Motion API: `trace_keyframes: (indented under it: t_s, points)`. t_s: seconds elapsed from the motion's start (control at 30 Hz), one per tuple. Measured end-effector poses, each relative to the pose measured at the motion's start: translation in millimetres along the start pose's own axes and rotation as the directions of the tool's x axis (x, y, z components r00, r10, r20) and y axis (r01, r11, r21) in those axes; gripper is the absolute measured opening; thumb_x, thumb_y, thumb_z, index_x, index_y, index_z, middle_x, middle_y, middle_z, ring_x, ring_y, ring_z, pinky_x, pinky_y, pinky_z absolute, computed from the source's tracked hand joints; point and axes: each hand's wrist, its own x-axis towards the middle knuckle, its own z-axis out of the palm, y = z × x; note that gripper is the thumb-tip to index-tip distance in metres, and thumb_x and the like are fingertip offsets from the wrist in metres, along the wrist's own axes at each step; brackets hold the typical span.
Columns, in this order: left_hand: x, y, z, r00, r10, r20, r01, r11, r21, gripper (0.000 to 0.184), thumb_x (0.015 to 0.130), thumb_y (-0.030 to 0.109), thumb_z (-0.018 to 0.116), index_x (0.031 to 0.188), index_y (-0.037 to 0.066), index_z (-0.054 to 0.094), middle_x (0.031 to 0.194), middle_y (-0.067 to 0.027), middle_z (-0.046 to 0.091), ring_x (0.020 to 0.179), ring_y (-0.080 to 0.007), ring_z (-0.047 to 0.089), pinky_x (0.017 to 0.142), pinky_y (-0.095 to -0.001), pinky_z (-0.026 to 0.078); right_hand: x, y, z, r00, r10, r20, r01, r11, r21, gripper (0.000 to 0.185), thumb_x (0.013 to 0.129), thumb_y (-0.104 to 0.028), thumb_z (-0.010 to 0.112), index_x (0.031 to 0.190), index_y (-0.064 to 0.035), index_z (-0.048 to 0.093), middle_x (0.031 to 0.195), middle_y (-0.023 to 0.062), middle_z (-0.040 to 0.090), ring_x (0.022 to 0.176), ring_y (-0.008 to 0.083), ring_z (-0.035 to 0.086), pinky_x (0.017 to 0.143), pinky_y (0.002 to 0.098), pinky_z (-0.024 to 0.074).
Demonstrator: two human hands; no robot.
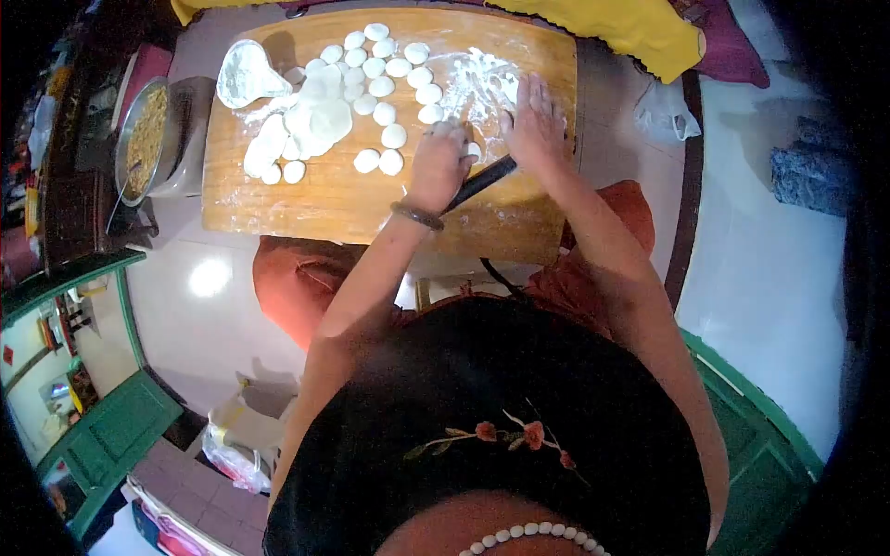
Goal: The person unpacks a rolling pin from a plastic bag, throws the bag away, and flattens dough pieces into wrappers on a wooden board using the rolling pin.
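Note:
My left hand (439, 169), with a dark bracelet at its wrist, is over the wooden board (306, 208), its fingers curled down; what is under them is hidden. A small white dough piece (474, 150) shows beside its thumb. My right hand (535, 125) lies with its fingers stretched out at the edge of the white flour (477, 83). Between the two hands, a dark rod (482, 182) rests slanted on the board. Several dough rounds (392, 136) spread over the middle, and flat wrappers (323, 116) overlap further left.
A white scoop-shaped container (248, 74) with flour stands at the board's back left. Left of the board is a metal bowl (145, 141) of chopped filling with a utensil. Yellow cloth (640, 35) borders the back right, near a clear plastic bag (666, 113).

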Motion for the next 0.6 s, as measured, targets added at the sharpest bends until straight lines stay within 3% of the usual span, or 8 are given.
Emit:
trace_keyframes:
  t_s: [0.17, 0.23, 0.27, 0.3, 0.33, 0.47, 0.57, 0.6]
  points:
    - [-20, -11, -12, 0.959, -0.243, -0.145, 0.232, 0.969, -0.089, 0.023, 0.083, 0.01, 0.071, 0.102, 0.002, 0.061, 0.084, -0.0151, 0.063, 0.079, -0.0361, 0.061, 0.072, -0.0427, 0.05, 46, -6, 22, 0.989, -0.139, 0.051, 0.139, 0.99, -0.009, 0.073, 0.101, -0.041, 0.044, 0.158, -0.0047, 0.015, 0.163, 0.0181, 0.018, 0.151, 0.0319, 0.017, 0.123, 0.05, 0.0145]
    - [-27, -17, -19, 0.93, -0.355, -0.091, 0.325, 0.914, -0.243, 0.023, 0.088, 0.011, 0.07, 0.107, 0.0, 0.061, 0.086, -0.0129, 0.068, 0.076, -0.0256, 0.064, 0.069, -0.0356, 0.051, 46, -18, 15, 0.958, -0.276, 0.084, 0.275, 0.961, 0.021, 0.073, 0.101, -0.037, 0.047, 0.159, -0.0084, 0.012, 0.165, 0.0141, 0.016, 0.152, 0.0288, 0.015, 0.124, 0.0477, 0.0138]
    - [-32, -20, -24, 0.92, -0.387, -0.07, 0.348, 0.885, -0.31, 0.024, 0.089, 0.01, 0.07, 0.108, 0.0, 0.061, 0.088, -0.0125, 0.069, 0.076, -0.0223, 0.064, 0.07, -0.0339, 0.051, 34, -23, 12, 0.937, -0.333, 0.103, 0.32, 0.94, 0.119, 0.067, 0.099, -0.026, 0.051, 0.157, -0.0109, 0.022, 0.164, 0.011, 0.019, 0.151, 0.0271, 0.019, 0.123, 0.0461, 0.0178]
    - [-36, -18, -28, 0.908, -0.416, -0.046, 0.37, 0.849, -0.377, 0.024, 0.089, 0.01, 0.069, 0.11, -0.001, 0.061, 0.091, -0.012, 0.07, 0.077, -0.0189, 0.064, 0.07, -0.0322, 0.051, 14, -26, 2, 0.877, -0.462, 0.132, 0.45, 0.886, 0.111, 0.064, 0.097, -0.023, 0.052, 0.155, -0.0102, 0.027, 0.162, 0.012, 0.024, 0.149, 0.0281, 0.024, 0.122, 0.0464, 0.0207]
    - [-37, -3, -39, 0.846, -0.532, 0.032, 0.454, 0.688, -0.566, 0.025, 0.091, 0.008, 0.069, 0.113, -0.002, 0.061, 0.093, -0.0085, 0.071, 0.078, -0.0136, 0.062, 0.07, -0.0295, 0.051, -9, -25, -8, 0.797, -0.581, 0.164, 0.571, 0.814, 0.106, 0.061, 0.096, -0.02, 0.054, 0.152, -0.0096, 0.033, 0.16, 0.013, 0.03, 0.147, 0.0291, 0.029, 0.121, 0.0467, 0.0236]
    - [-43, -26, -28, 0.868, -0.495, 0.031, 0.444, 0.747, -0.495, 0.027, 0.093, 0.007, 0.066, 0.117, -0.004, 0.061, 0.094, -0.0056, 0.068, 0.082, -0.0104, 0.062, 0.073, -0.0259, 0.051, -56, 12, -15, 0.577, -0.81, 0.103, 0.775, 0.583, 0.246, 0.051, 0.09, -0.011, 0.056, 0.141, -0.0065, 0.05, 0.145, 0.015, 0.051, 0.134, 0.0309, 0.049, 0.117, 0.0469, 0.0328]
    - [-38, -7, -39, 0.847, -0.527, 0.069, 0.413, 0.57, -0.711, 0.026, 0.094, 0.006, 0.065, 0.118, -0.003, 0.061, 0.095, -0.0041, 0.067, 0.082, -0.0093, 0.062, 0.071, -0.0249, 0.052, -53, 34, -2, 0.735, -0.655, -0.175, 0.669, 0.661, 0.34, 0.056, 0.079, 0.0, 0.057, 0.135, -0.0068, 0.057, 0.142, 0.0115, 0.054, 0.131, 0.0309, 0.049, 0.114, 0.0448, 0.0358]
    - [-39, -13, -34, 0.853, -0.517, 0.074, 0.407, 0.569, -0.714, 0.024, 0.095, 0.006, 0.065, 0.117, -0.002, 0.062, 0.096, -0.003, 0.066, 0.081, -0.0093, 0.062, 0.072, -0.0243, 0.052, -54, 30, -4, 0.833, -0.52, -0.192, 0.554, 0.767, 0.324, 0.055, 0.077, 0.002, 0.059, 0.131, -0.0075, 0.058, 0.141, 0.0111, 0.053, 0.131, 0.0324, 0.049, 0.112, 0.0444, 0.0361]
